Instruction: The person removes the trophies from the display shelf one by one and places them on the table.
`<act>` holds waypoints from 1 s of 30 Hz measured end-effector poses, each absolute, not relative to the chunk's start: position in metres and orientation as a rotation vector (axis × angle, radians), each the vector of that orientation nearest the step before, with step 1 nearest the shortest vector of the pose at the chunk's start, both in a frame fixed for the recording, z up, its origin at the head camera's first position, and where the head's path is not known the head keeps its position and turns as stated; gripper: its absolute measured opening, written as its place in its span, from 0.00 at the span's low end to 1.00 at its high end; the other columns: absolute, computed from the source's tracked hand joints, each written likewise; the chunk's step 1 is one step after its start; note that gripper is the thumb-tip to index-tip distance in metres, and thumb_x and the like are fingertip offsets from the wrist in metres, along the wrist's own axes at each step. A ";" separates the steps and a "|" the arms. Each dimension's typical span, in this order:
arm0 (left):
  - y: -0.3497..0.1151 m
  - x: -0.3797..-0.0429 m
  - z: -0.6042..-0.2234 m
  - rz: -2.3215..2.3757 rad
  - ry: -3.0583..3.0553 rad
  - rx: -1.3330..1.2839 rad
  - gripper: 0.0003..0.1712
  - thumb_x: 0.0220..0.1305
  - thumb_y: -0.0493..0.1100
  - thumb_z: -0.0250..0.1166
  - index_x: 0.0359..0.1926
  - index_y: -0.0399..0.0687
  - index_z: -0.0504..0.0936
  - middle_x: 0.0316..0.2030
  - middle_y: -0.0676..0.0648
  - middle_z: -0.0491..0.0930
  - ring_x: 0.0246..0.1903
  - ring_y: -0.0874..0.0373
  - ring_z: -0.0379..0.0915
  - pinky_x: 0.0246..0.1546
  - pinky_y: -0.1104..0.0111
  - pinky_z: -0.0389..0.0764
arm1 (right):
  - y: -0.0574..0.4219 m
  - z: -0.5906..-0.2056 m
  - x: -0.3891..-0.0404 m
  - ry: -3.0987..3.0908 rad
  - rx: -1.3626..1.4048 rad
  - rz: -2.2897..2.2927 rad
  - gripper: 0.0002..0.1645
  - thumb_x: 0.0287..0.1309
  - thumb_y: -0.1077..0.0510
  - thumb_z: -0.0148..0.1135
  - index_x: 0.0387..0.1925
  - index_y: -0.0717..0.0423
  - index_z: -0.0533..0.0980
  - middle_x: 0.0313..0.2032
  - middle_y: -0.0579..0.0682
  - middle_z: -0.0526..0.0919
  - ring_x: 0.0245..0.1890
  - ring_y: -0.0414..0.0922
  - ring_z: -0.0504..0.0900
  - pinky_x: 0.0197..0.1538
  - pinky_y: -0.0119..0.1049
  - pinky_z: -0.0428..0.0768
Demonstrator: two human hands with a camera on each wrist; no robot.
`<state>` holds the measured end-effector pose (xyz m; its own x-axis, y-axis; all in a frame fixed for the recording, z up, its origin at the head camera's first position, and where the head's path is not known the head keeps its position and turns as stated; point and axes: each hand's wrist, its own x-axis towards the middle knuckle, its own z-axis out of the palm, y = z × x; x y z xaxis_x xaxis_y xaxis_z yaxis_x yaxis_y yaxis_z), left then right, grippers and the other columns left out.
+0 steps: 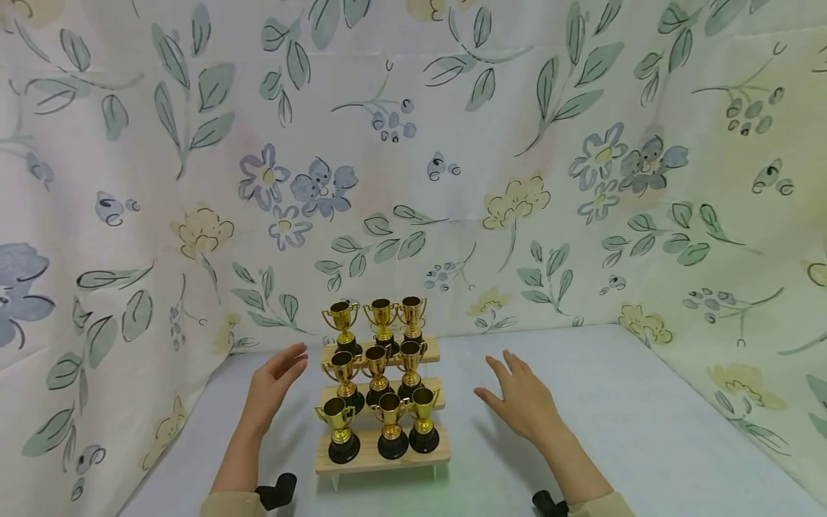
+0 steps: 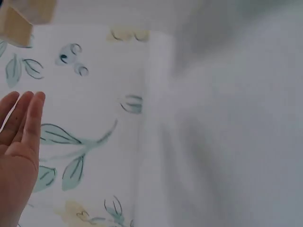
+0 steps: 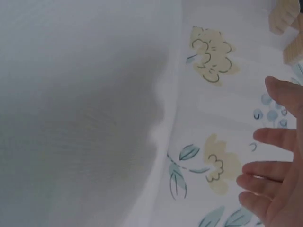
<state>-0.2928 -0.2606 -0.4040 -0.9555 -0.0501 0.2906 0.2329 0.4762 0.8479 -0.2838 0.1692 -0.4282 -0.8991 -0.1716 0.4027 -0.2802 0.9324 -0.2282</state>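
Note:
Several small gold trophy cups with black bases stand upright on a three-tier wooden stand (image 1: 368, 459), three to each step. A front-row trophy (image 1: 390, 413) is at the middle of the lowest step, closer to the trophy on its right (image 1: 423, 409) than to the left one (image 1: 337, 416). My left hand (image 1: 274, 380) hovers left of the stand, fingers loosely bent and holding nothing. On the other side, my right hand (image 1: 522, 398) is held apart from the stand with its fingers spread, also holding nothing. Both wrist views show relaxed fingers.
A white cloth (image 1: 646, 402) covers the table under the stand. Behind and at both sides hangs a curtain (image 1: 413, 179) printed with leaves and flowers. Corners of the wooden steps (image 2: 16, 28) show at the top of the left wrist view.

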 end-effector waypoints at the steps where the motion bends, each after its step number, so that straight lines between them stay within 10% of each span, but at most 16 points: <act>1: -0.259 -0.294 -0.402 -1.566 -2.406 -0.171 0.29 0.72 0.52 0.59 0.69 0.47 0.70 0.61 0.56 0.79 0.58 0.69 0.77 0.55 0.81 0.77 | 0.169 -0.428 -0.284 -2.700 0.328 0.408 0.40 0.61 0.34 0.60 0.67 0.52 0.70 0.68 0.66 0.69 0.67 0.65 0.70 0.58 0.64 0.78; 5: -0.251 -0.301 -0.399 -1.769 -2.303 -0.240 0.29 0.69 0.49 0.62 0.68 0.44 0.72 0.52 0.70 0.80 0.52 0.81 0.74 0.52 0.87 0.74 | 0.167 -0.428 -0.284 -2.670 0.333 0.438 0.38 0.61 0.36 0.61 0.65 0.54 0.72 0.67 0.65 0.71 0.66 0.63 0.72 0.57 0.63 0.80; 30: -0.241 -0.306 -0.407 -2.015 -2.177 -0.301 0.30 0.69 0.42 0.62 0.68 0.35 0.69 0.51 0.70 0.81 0.54 0.76 0.76 0.55 0.86 0.75 | 0.158 -0.428 -0.281 -2.600 0.389 0.401 0.35 0.62 0.38 0.62 0.58 0.60 0.77 0.61 0.61 0.78 0.61 0.57 0.78 0.56 0.53 0.83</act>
<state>-0.3058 -0.2407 -0.4070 -0.9669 0.0389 0.2520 0.2543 0.0724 0.9644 -0.2815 0.1577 -0.4276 -0.8454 -0.1998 0.4953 -0.3399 0.9167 -0.2103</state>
